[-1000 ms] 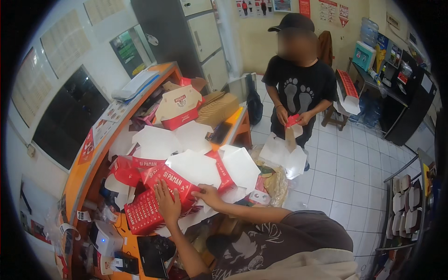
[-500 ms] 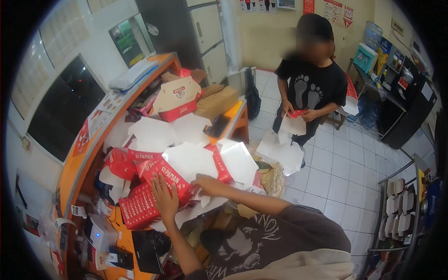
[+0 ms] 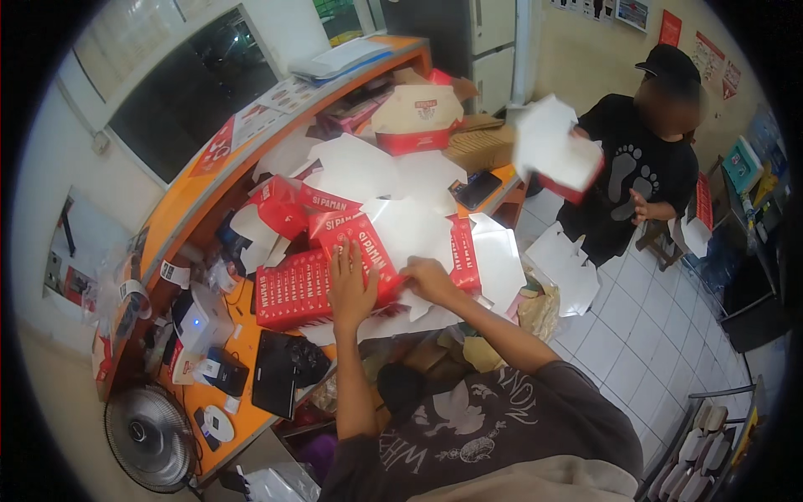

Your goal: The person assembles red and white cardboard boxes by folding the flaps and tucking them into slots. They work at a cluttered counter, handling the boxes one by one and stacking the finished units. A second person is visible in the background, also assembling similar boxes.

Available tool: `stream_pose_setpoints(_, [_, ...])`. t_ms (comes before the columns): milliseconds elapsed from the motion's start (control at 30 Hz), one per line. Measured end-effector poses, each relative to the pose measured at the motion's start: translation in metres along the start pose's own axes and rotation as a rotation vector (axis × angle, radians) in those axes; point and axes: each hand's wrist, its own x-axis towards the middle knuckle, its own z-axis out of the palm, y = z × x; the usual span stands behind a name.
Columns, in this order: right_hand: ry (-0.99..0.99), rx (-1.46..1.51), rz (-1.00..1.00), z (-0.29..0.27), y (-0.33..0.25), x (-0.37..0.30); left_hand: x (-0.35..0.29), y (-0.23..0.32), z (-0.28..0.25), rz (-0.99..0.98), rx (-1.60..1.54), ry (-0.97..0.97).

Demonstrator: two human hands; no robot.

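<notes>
My left hand [image 3: 352,289] lies with its fingers stretched flat on a red printed cardboard food box [image 3: 376,251]. Beside that box's right edge my right hand [image 3: 428,280] has its fingers bent and pressed together at the white flap. Its fingertips are partly hidden, but they seem to pinch the cardboard. Under and left of my left hand sits a row of red folded boxes [image 3: 288,293] packed side by side. Unfolded cartons with white insides [image 3: 401,222] spread beyond my hands, and another red-sided carton [image 3: 464,251] lies to the right.
Across the counter a co-worker [image 3: 640,159] holds up an opened white-and-red carton [image 3: 548,146]. A formed box [image 3: 418,117] stands on the pile, near a phone [image 3: 478,191]. At lower left are a black laptop-like device [image 3: 274,376] and a fan [image 3: 146,435].
My view has swung, so the counter appears farther right and higher. The co-worker has raised a carton toward the pile in one hand, the other hand now free. My hands stay on the same box.
</notes>
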Motion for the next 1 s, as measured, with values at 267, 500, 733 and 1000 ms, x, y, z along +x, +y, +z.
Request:
stream_pose_setpoints(267, [-0.025,0.282,0.05,0.027,-0.004,-0.013,0.001,-0.006,0.0,-0.03,-0.062,-0.004])
stream_pose_setpoints(500, [-0.037,0.33,0.007,0.024,0.006,-0.02,0.003,-0.009,0.0,-0.043,-0.083,-0.025])
stream_pose_setpoints(733, [-0.008,0.354,0.056,0.022,0.004,-0.025,0.001,-0.011,-0.002,-0.028,-0.105,-0.028])
stream_pose_setpoints(1000, [-0.005,0.414,0.091,0.015,0.005,-0.024,0.003,-0.013,-0.002,-0.034,-0.093,-0.025])
